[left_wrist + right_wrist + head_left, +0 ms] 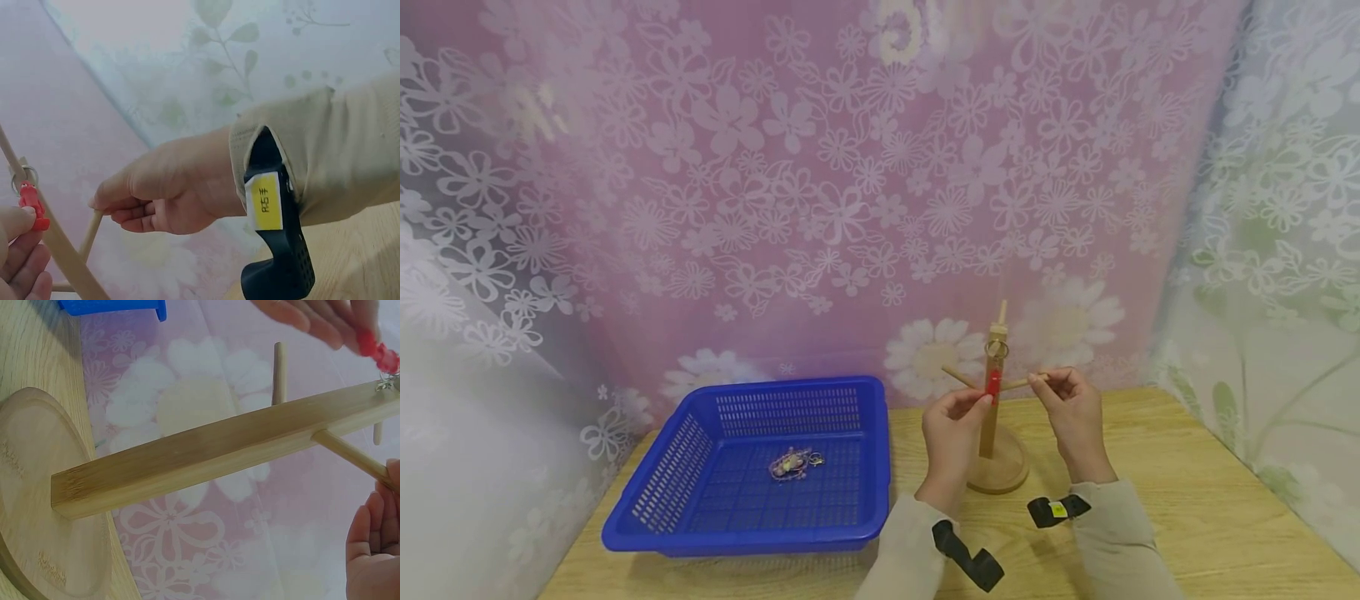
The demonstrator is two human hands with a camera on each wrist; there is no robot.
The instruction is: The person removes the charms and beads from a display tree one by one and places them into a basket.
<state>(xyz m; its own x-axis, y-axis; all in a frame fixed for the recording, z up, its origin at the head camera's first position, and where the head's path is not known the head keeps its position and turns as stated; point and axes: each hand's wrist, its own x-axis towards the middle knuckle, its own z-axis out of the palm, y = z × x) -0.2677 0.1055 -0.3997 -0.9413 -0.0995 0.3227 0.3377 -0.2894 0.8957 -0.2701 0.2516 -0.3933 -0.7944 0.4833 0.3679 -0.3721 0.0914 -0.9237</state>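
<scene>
A wooden stand with a round base and side pegs rises upright on the table. My left hand pinches a small red figure keychain between thumb and finger, in front of the post. The keychain's metal ring sits at the upper post, above the figure. On the other side, my right hand pinches the tip of a right-hand peg with thumb and fingers. Another peg sticks out to the left, bare.
A blue plastic basket stands left of the stand on the wooden table. Inside it lies a small pinkish keychain with a metal clasp. Floral curtains hang behind and at both sides.
</scene>
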